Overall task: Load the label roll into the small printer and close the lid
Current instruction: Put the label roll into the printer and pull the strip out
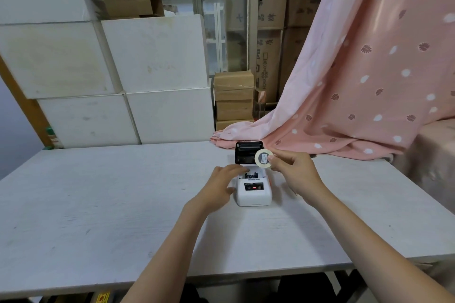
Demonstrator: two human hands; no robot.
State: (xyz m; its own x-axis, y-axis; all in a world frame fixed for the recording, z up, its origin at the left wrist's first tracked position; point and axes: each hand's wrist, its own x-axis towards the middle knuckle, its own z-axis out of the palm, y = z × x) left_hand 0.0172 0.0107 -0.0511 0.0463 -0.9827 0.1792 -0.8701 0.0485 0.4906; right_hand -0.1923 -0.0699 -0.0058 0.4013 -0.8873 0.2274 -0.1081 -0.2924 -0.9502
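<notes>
A small white printer [254,195] sits on the white table [98,204], its black-lined lid [247,154] standing open behind the roll bay. My right hand [294,171] pinches a white label roll [264,158] by its edge, held on its side just above and to the right of the open bay. My left hand [222,183] rests against the printer's left side, thumb near its front corner and fingers by the bay's rim. The inside of the bay is mostly hidden.
A pink patterned cloth [357,96] drapes onto the table's far right edge, right behind the printer. White foam blocks [147,81] and stacked cardboard boxes [234,98] stand behind the table. The table's near edge runs across the lower view.
</notes>
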